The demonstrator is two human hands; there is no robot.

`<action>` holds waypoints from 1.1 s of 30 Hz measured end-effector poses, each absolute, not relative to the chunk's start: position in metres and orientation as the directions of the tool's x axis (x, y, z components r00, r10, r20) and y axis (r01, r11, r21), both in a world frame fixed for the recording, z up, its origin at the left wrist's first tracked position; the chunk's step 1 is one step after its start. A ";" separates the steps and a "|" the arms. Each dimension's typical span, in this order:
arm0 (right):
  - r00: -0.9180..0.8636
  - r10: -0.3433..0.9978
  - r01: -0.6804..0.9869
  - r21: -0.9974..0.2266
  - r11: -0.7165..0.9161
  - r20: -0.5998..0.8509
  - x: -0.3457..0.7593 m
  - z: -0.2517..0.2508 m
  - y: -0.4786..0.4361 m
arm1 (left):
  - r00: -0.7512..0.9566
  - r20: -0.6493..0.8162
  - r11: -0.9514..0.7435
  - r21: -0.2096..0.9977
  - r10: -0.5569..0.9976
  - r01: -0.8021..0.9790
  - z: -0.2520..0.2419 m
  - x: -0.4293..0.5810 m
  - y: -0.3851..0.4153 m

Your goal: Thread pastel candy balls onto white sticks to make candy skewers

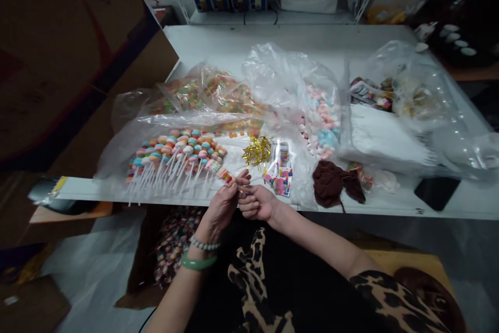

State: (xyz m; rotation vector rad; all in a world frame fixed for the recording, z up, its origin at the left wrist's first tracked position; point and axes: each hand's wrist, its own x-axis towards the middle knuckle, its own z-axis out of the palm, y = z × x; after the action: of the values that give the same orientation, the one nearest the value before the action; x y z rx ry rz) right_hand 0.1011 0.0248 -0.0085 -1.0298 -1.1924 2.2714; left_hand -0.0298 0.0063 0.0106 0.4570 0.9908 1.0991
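Observation:
A short candy skewer (219, 170) with colourful pieces, seemingly in clear wrap, points up and left from my left hand (225, 202). That hand is closed around its lower end at the table's front edge. Touching it, my right hand (255, 202) is closed in a pinch near the same end; what its fingertips hold is too small to make out. To the left lies a pile of candy skewers (177, 148) on white sticks. Just beyond my hands are gold twist ties (258, 151) and printed cards (281, 177).
Clear bags of gummy candy (210, 91) and pastel marshmallows (323, 115) lie behind. To the right are white sticks or bags (390, 138), a dark brown cloth (328, 185) and a black phone-like slab (436, 192). A large cardboard box (78, 63) stands left.

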 end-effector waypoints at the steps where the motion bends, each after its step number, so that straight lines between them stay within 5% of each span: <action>1: -0.592 0.686 0.043 -0.867 -0.496 -0.422 0.103 -0.007 0.021 | 0.065 -0.435 0.400 0.747 0.898 -0.530 0.008 -0.031 0.006; 4: -0.223 0.942 0.163 -0.962 -0.218 -0.251 0.104 -0.001 0.011 | -0.120 -0.431 0.329 0.815 0.894 -0.477 0.002 -0.031 0.007; 6: -0.087 0.984 0.151 -0.979 -0.140 -0.154 0.104 0.003 0.010 | -0.065 -0.442 0.386 0.837 0.894 -0.388 0.001 -0.028 0.006; 9: -0.170 0.944 -0.071 -0.952 -0.297 -0.282 0.105 0.005 0.017 | 0.307 -0.529 0.607 0.741 0.791 -0.288 0.004 -0.019 0.000; 11: -0.199 0.900 -0.237 -0.871 -0.429 -0.389 0.104 0.001 0.023 | 0.397 -0.543 0.654 0.719 0.739 -0.235 0.002 -0.013 -0.006; 13: -0.084 0.902 -0.346 -0.836 -0.426 -0.424 0.100 -0.004 0.030 | 0.212 -0.491 0.524 0.840 0.845 -0.141 -0.004 -0.009 -0.011; 16: 0.089 0.905 -0.365 -0.859 -0.360 -0.417 0.093 -0.011 0.038 | -0.140 -0.148 0.181 0.947 0.979 0.264 -0.016 -0.007 -0.015; 19: 0.154 0.902 -0.292 -0.891 -0.348 -0.403 0.088 -0.014 0.045 | -0.035 0.089 -0.043 0.744 0.995 0.667 -0.022 -0.009 -0.015; 22: 0.068 0.936 -0.181 -0.927 -0.328 -0.344 0.097 -0.014 0.046 | 0.056 0.123 -0.119 0.605 0.991 0.788 -0.020 -0.016 -0.012; 25: -0.092 0.975 0.059 -0.979 -0.196 -0.200 0.123 -0.014 0.043 | -0.135 0.037 0.061 0.755 0.990 0.653 -0.019 -0.027 -0.006; 27: -0.052 0.994 0.359 -0.931 -0.066 -0.091 0.142 -0.014 0.044 | -0.279 -0.138 0.239 0.897 0.950 0.371 -0.020 -0.034 -0.001; 30: -0.025 1.000 0.757 -0.653 0.009 -0.016 0.154 -0.016 0.051 | -0.281 -0.383 0.379 0.923 0.880 -0.071 -0.023 -0.038 0.007; 33: -0.131 0.989 0.913 -0.398 0.093 -0.069 0.140 -0.021 0.061 | -0.193 -0.455 0.404 0.880 0.870 -0.251 -0.021 -0.035 0.009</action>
State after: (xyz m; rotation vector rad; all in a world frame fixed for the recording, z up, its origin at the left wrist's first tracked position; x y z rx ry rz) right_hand 0.1396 0.0610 -0.0209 -1.9116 -2.1505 0.5159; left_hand -0.0354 0.0093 -0.0214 0.5983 1.4098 1.1261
